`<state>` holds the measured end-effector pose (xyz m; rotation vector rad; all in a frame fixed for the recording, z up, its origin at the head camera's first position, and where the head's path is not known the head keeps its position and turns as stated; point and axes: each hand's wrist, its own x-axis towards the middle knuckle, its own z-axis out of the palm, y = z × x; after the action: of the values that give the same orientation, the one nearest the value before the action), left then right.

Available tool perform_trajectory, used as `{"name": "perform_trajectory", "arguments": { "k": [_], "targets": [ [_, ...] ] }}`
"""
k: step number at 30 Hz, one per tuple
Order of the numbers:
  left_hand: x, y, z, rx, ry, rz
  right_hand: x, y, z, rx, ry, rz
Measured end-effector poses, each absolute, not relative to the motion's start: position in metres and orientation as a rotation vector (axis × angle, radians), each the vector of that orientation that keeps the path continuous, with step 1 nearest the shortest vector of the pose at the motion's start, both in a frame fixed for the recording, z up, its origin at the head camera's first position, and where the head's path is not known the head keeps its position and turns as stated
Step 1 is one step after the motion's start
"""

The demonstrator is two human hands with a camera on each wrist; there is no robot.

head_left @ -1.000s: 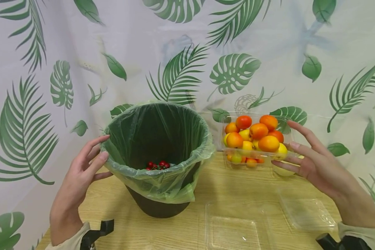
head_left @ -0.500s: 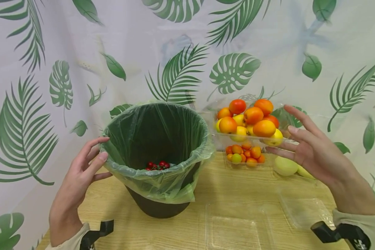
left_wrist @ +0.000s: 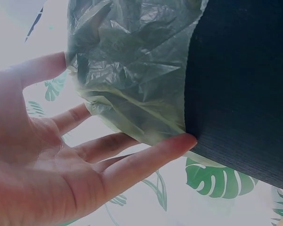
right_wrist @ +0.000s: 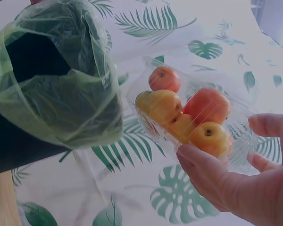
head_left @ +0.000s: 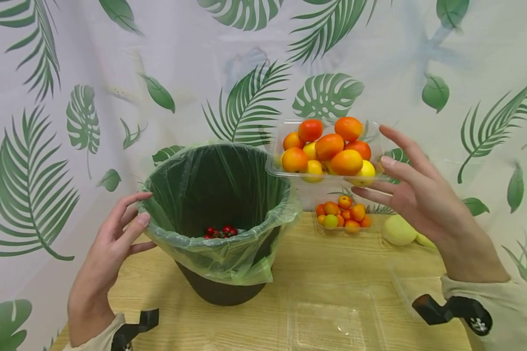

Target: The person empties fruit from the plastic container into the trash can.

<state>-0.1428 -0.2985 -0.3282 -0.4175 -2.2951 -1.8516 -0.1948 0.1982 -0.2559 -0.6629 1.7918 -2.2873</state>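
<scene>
A black bin (head_left: 228,290) lined with a thin green bag (head_left: 241,258) stands on the table, with small red fruits (head_left: 220,232) inside it. My left hand (head_left: 111,248) touches the bin's left side with spread fingers; the left wrist view shows one fingertip (left_wrist: 186,140) by the bag's lower edge. Gripped at its right end by my right hand (head_left: 426,204), a clear plastic box (head_left: 285,170) hangs in the air, its left end overlapping the bin's right rim in the head view. Orange, red and yellow fruits (right_wrist: 207,106) fill the box.
Behind on the table (head_left: 334,265) sits a smaller clear box with little orange fruits (head_left: 350,214). Pale green round fruits (head_left: 398,230) lie right of it. An empty clear tray (head_left: 334,321) is in front. A leaf-patterned curtain (head_left: 180,53) hangs behind.
My right hand has raised the box of fruit and moved it left, from above the smaller box to beside the bin's rim. The left hand has stayed at the bin.
</scene>
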Motion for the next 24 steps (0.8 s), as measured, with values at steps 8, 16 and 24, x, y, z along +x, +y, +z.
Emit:
{"name": "perform_trajectory", "arguments": {
  "k": [8, 16, 24],
  "targets": [
    [-0.142, -0.300, -0.329, -0.407, -2.305, -1.845, -0.197, 0.164, -0.252, -0.671, 1.790, -2.301],
    [-0.142, -0.300, -0.330, -0.410, -2.315, -1.847, -0.197, 0.135, -0.251, -0.660, 1.844, -2.303],
    [-0.142, -0.300, -0.329, -0.412, -2.317, -1.838, -0.200, 0.115, -0.252, -0.677, 1.975, -2.258]
  ]
}}
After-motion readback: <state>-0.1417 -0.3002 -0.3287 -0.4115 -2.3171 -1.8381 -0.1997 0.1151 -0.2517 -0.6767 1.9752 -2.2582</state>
